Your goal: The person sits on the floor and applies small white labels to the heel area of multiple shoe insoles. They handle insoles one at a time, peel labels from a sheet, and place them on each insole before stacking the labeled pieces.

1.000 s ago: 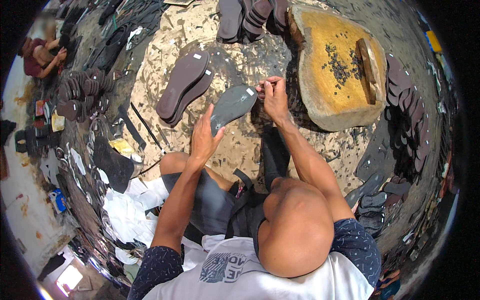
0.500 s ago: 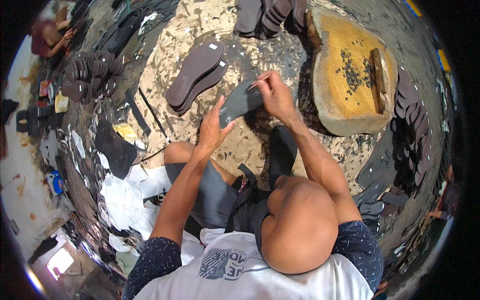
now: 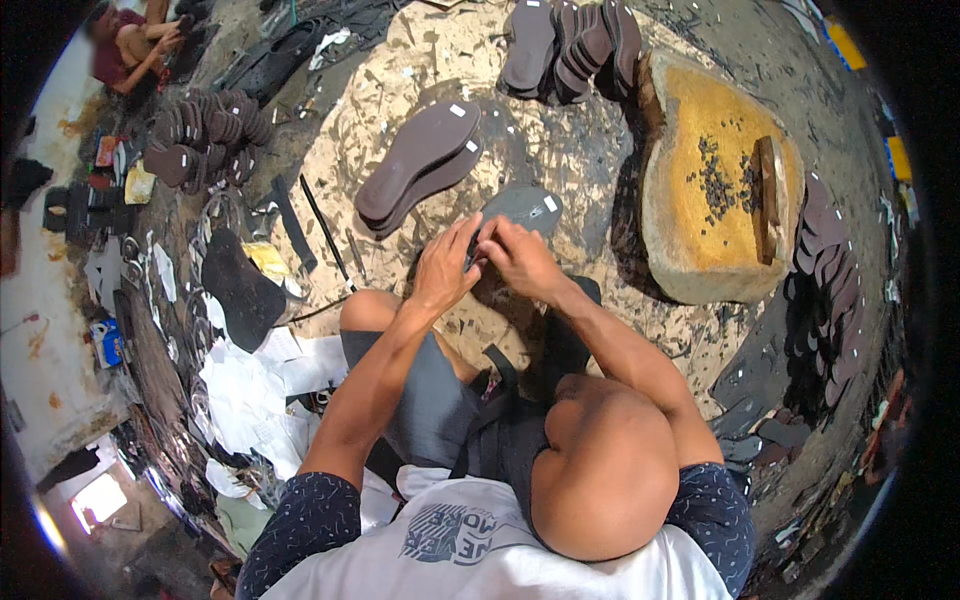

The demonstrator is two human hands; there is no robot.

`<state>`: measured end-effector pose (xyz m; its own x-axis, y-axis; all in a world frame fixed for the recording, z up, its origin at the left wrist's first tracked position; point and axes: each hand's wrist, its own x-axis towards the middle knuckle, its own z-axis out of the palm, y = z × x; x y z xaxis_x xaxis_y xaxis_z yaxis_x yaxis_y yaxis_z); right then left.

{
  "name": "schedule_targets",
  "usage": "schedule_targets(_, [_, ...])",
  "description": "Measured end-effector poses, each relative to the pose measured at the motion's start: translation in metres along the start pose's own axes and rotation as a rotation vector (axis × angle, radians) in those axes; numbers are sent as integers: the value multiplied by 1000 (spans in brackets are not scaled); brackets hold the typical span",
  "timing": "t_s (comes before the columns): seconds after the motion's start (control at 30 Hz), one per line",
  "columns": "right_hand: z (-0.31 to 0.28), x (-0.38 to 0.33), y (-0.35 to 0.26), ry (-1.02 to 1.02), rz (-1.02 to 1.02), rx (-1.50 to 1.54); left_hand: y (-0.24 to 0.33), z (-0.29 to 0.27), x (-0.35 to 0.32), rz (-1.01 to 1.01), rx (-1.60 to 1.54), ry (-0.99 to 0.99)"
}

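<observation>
Your left grip was clamped on the near end of the grey sole, beside the brown soles, whereas the closure of your right grip could not be told, and a slack left hold risked letting the sole twist under finger pressure.

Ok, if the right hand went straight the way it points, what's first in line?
Probably the left hand, close ahead of the right hand; depth is unclear in this single view, so they may already touch.
</observation>
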<state>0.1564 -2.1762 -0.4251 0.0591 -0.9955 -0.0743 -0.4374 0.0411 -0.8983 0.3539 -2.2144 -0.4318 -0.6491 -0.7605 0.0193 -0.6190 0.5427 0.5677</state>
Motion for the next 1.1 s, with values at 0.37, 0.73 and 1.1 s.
schedule_targets(0.37, [-34,2,3,355,86,427,15,-10,28,8,9,120])
schedule_targets(0.73, [-17,-1,11,215,-15,200,10,2,24,7,-16,142])
schedule_targets(1.1, [-86,-2,41,692,136,506,3,-95,55,-15,126,180])
